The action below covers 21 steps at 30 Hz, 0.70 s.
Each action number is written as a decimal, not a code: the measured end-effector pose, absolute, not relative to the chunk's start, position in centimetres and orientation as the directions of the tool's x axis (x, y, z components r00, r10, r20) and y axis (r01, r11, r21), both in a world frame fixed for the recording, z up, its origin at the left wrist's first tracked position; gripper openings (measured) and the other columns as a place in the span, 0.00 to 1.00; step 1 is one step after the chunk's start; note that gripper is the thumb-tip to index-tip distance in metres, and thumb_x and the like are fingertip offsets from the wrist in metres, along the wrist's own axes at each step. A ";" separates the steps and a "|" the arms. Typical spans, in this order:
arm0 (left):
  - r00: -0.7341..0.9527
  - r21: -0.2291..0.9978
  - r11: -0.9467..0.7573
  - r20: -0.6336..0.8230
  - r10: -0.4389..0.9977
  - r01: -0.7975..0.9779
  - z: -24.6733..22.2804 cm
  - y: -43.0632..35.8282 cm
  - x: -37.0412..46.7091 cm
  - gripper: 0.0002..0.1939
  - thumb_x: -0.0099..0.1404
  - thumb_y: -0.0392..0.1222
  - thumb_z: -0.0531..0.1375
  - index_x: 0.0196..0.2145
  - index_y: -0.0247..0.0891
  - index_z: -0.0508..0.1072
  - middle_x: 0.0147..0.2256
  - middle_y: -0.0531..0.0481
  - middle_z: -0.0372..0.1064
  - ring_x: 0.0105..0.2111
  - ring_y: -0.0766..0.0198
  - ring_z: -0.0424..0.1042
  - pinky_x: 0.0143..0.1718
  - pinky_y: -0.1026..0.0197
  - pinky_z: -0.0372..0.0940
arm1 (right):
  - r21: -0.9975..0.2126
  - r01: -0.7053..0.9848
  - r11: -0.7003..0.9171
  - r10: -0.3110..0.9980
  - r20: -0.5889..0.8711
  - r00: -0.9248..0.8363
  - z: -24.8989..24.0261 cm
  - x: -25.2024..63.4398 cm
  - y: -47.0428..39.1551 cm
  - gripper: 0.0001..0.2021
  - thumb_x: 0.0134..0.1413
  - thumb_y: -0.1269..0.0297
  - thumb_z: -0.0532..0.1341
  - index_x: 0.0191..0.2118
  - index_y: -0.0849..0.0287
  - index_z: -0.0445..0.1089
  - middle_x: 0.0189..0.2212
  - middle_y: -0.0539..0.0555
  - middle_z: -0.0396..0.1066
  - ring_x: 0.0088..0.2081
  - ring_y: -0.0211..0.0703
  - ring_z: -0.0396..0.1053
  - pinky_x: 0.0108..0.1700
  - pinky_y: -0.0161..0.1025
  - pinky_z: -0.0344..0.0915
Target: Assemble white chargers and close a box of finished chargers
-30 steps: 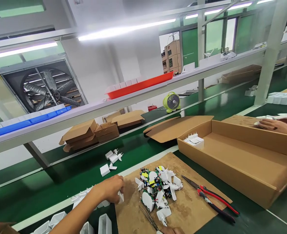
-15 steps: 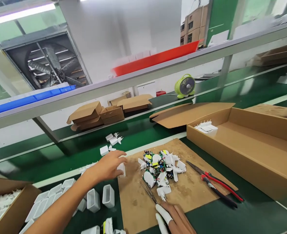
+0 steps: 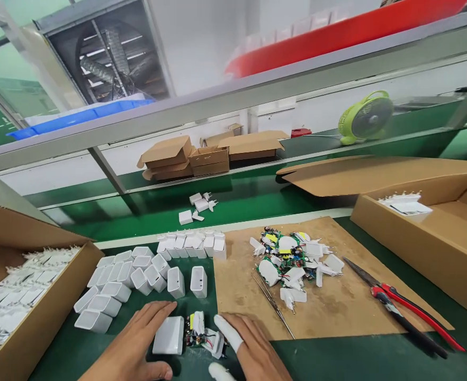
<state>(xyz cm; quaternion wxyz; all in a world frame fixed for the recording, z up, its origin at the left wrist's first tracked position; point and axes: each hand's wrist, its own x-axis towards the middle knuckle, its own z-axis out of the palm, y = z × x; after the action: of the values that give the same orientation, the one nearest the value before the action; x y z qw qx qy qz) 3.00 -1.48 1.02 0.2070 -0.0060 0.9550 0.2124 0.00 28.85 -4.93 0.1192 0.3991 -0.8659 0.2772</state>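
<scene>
My left hand [image 3: 140, 341] is open at the left edge of a white plastic charger case [image 3: 169, 335]. Its thumb and fingers are apart; I cannot tell if they touch the case. Right of that case lies a small circuit board [image 3: 195, 329] with a yellow-wrapped part, wired to a white plug piece [image 3: 214, 343]. Beside this plug piece is my right hand [image 3: 249, 346], white covers on its thumb and a finger, with these spread and nothing held. Metal tweezers [image 3: 275, 308] lie on the cardboard sheet [image 3: 241, 296], just beyond my right hand.
Several empty white cases [image 3: 114, 272] stand at left, beside a carton [image 3: 54, 296] of white parts. A pile of circuit boards and plugs [image 3: 293, 259] sits on the cardboard. Red-and-black pliers [image 3: 392, 301] lie at right, near an open carton [image 3: 424, 248]. A green fan [image 3: 364, 119] stands behind.
My left hand has come back from the row of cases toward me. My right hand has let go of the tweezers and moved left. The view has turned left and down.
</scene>
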 end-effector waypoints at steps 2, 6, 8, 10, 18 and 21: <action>-0.925 0.439 0.893 -0.371 0.077 -0.102 0.2 -0.8 3.3 0.56 0.52 0.37 0.75 0.75 0.52 0.60 0.76 0.46 0.53 0.76 0.39 0.48 0.77 0.38 0.46 | -0.379 -0.762 0.525 -0.708 0.301 -0.638 -3.5 -0.5 27.2 0.29 0.62 0.67 0.66 0.67 0.66 0.67 0.68 0.65 0.68 0.65 0.61 0.70 0.65 0.50 0.73; -0.927 0.543 0.834 -0.354 0.123 -0.097 -0.8 -0.3 3.2 0.51 0.61 0.46 0.72 0.76 0.54 0.54 0.78 0.48 0.47 0.77 0.40 0.43 0.77 0.36 0.46 | -0.417 -0.718 0.557 -0.752 0.113 -0.649 -1.6 -1.4 25.0 0.34 0.48 0.79 0.61 0.65 0.70 0.70 0.70 0.69 0.64 0.68 0.66 0.66 0.68 0.57 0.68; -0.925 0.583 0.807 -0.350 0.151 -0.089 -1.3 -0.5 2.9 0.49 0.64 0.48 0.70 0.77 0.54 0.54 0.78 0.48 0.47 0.77 0.40 0.43 0.76 0.35 0.47 | -0.454 -0.686 0.569 -0.744 0.072 -0.665 -1.6 -1.6 24.4 0.37 0.45 0.81 0.58 0.65 0.69 0.69 0.69 0.69 0.66 0.67 0.66 0.67 0.68 0.58 0.67; -0.921 0.609 0.789 -0.351 0.170 -0.086 -1.8 -0.8 2.6 0.46 0.66 0.49 0.69 0.76 0.53 0.55 0.77 0.47 0.49 0.77 0.41 0.44 0.76 0.36 0.47 | -0.490 -0.642 0.589 -0.716 0.051 -0.697 -2.1 -1.7 24.0 0.35 0.46 0.81 0.58 0.64 0.68 0.70 0.66 0.68 0.70 0.64 0.64 0.69 0.66 0.57 0.69; -0.934 0.686 0.724 -0.303 0.191 -0.074 -1.8 -1.1 2.4 0.43 0.65 0.42 0.69 0.74 0.51 0.60 0.71 0.45 0.60 0.72 0.42 0.52 0.75 0.39 0.49 | -0.574 -0.628 0.526 -0.714 0.103 -0.692 -3.6 -1.9 24.3 0.27 0.58 0.76 0.57 0.64 0.61 0.68 0.67 0.65 0.67 0.66 0.56 0.67 0.67 0.51 0.69; -0.955 0.735 0.674 -0.250 0.158 -0.081 -2.1 -1.2 2.9 0.41 0.64 0.42 0.69 0.73 0.53 0.63 0.68 0.45 0.64 0.71 0.42 0.55 0.74 0.39 0.52 | -0.649 -0.592 0.477 -0.678 0.158 -0.718 -4.2 -1.9 24.6 0.31 0.63 0.73 0.56 0.72 0.59 0.59 0.69 0.65 0.65 0.67 0.51 0.68 0.68 0.47 0.68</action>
<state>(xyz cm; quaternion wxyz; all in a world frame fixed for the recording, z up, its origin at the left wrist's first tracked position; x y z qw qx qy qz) 2.87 -1.21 -2.06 0.1482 0.0213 0.9027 0.4034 -1.91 24.64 -4.19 -0.0605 0.3705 -0.8572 0.3527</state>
